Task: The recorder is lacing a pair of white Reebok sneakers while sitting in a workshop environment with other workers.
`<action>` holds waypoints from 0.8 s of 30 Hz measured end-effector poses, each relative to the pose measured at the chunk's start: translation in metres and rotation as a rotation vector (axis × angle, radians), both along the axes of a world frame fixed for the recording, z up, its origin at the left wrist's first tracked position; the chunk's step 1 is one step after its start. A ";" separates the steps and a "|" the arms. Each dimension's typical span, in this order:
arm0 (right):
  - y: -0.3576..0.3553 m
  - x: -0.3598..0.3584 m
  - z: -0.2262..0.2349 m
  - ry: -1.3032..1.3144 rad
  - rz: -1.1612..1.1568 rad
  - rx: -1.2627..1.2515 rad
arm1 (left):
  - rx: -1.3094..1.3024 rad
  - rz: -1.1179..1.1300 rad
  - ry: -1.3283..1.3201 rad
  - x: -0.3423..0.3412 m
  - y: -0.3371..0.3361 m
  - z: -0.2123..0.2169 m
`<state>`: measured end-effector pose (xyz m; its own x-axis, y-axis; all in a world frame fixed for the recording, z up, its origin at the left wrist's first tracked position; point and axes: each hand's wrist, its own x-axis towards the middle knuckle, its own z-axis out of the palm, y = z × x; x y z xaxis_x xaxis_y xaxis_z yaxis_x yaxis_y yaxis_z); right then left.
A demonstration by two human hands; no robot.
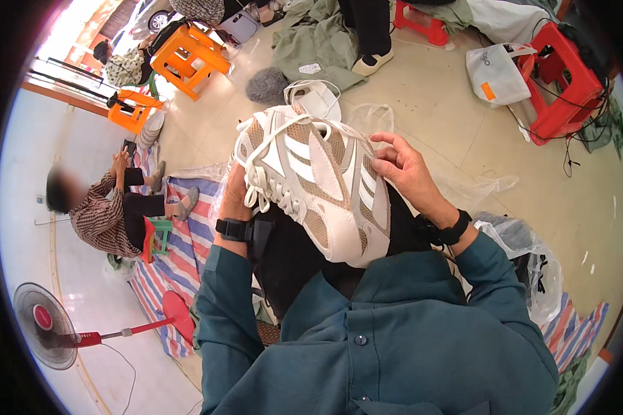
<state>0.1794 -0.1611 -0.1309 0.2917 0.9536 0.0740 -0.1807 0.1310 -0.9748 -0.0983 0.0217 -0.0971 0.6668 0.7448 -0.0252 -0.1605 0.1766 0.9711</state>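
Note:
Over my lap are white and beige mesh sneakers [315, 169], seemingly a pair pressed side by side, toes pointing toward me. My left hand [234, 188] is closed round their left side; its fingers are mostly hidden behind the shoe. Loose loops of a cream shoelace [257, 181] hang near that hand. Another stretch of lace crosses the top toward the right. At the right edge of the sneakers my right hand [401, 166] has thumb and forefinger bent together, seemingly pinching the lace end. The exact contact is hard to see. Both wrists wear black straps.
On the floor ahead lie a grey fluffy ball [267, 86], a white cap-like item [317, 102] and green cloth [311, 48]. A red stool [564, 83] and white bag [498, 72] stand right. A seated person [107, 214] and a fan [45, 325] are left.

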 end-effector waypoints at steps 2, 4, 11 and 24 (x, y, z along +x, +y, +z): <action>0.003 0.002 -0.006 0.099 0.045 -0.016 | -0.050 0.136 -0.003 0.004 -0.002 -0.003; 0.003 0.002 -0.006 0.123 0.038 -0.026 | -0.179 0.078 -0.131 -0.022 0.007 -0.016; -0.002 0.011 -0.022 0.124 0.059 -0.101 | -0.385 -0.266 -0.140 -0.008 0.003 0.006; 0.024 0.010 0.007 -0.282 -0.245 0.060 | -0.331 -0.298 -0.518 -0.035 0.010 -0.033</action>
<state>0.1897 -0.1369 -0.1240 0.4708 0.8496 0.2378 0.1378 0.1954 -0.9710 -0.1336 0.0321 -0.1299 0.8299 0.5352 0.1574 -0.4882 0.5603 0.6691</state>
